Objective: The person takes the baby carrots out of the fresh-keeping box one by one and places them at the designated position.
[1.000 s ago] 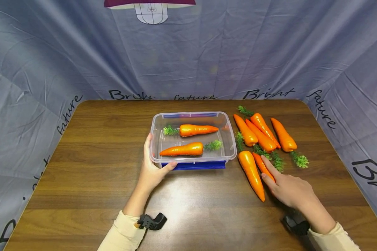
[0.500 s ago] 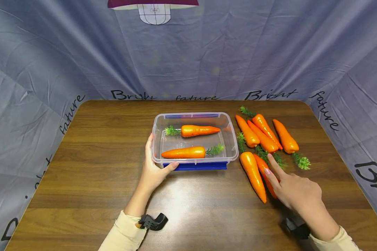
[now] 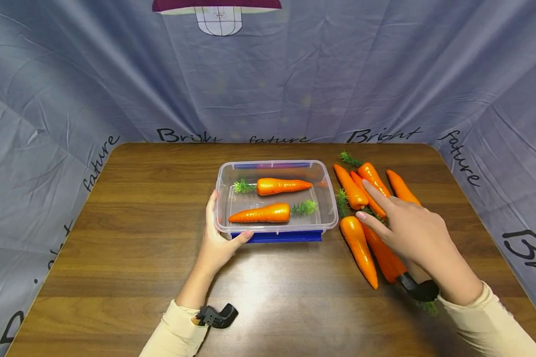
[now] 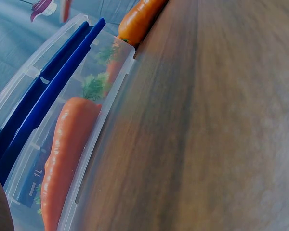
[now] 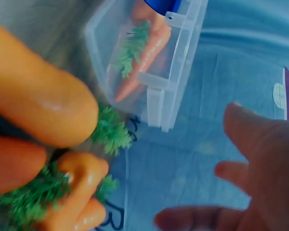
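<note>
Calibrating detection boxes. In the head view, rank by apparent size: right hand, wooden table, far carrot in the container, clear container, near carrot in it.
1. Wooden table
2. Clear container
3. Right hand
4. Far carrot and near carrot: too alike to rank

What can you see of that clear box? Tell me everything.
The clear box is a rectangular, open-topped tub, seemingly plastic, with rounded corners and blue flaps along both long sides. It sits upright on the wood-look table, holding two carrots with leaves pointing opposite ways. The left hand grips its left end, thumb at the near flap.
</note>
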`<state>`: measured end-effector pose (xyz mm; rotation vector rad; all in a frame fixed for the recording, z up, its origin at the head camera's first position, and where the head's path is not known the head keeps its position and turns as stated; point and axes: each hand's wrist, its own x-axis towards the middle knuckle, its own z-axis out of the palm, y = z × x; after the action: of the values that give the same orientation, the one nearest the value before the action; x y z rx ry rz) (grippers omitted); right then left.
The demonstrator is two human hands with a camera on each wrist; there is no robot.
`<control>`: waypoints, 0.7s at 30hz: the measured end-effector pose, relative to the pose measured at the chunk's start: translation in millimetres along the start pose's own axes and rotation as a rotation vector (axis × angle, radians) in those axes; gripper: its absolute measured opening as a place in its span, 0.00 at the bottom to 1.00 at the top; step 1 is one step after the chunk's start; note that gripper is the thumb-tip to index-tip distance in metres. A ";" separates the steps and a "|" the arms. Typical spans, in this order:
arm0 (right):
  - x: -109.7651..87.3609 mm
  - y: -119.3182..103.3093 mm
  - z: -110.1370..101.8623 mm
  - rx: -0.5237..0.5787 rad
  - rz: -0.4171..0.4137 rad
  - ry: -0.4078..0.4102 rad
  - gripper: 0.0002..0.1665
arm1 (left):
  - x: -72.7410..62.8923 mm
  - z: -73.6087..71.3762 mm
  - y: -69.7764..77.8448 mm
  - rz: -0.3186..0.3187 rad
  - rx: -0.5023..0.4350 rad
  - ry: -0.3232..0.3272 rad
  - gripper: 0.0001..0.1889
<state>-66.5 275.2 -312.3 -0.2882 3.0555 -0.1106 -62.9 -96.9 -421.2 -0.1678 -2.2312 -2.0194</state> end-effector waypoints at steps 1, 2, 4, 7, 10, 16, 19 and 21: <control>5.3 -3.0 -1.0 0.008 -0.022 0.016 0.44 | 0.0 -0.3 -0.1 -0.001 0.002 0.000 0.62; 10.4 -6.0 -1.6 0.016 -0.043 0.032 0.44 | -0.1 -0.5 -0.3 -0.002 0.002 -0.001 0.62; 21.0 -12.1 -2.4 0.032 -0.088 0.059 0.44 | 0.0 -0.7 -0.4 -0.003 0.000 -0.002 0.62; 36.5 -21.2 -1.5 0.048 -0.172 0.111 0.44 | 0.0 -0.8 0.1 -0.003 -0.002 -0.003 0.62; 50.9 -30.1 1.7 0.056 -0.271 0.178 0.43 | -0.2 -0.7 0.8 -0.003 -0.002 -0.002 0.62; 74.4 -52.0 10.4 0.149 -0.416 0.169 0.44 | 0.3 -0.9 1.0 0.003 0.005 -0.001 0.62; 85.4 -63.6 15.3 0.219 -0.479 0.102 0.44 | 0.4 -0.8 0.6 0.001 0.008 0.001 0.62; 92.4 -70.1 20.0 0.260 -0.521 0.057 0.45 | 0.5 -0.8 0.0 -0.002 0.011 -0.001 0.62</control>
<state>-142.7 187.8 -332.5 -1.0608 2.8881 -0.5425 -63.3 -97.7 -421.1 -0.1650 -2.2430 -2.0087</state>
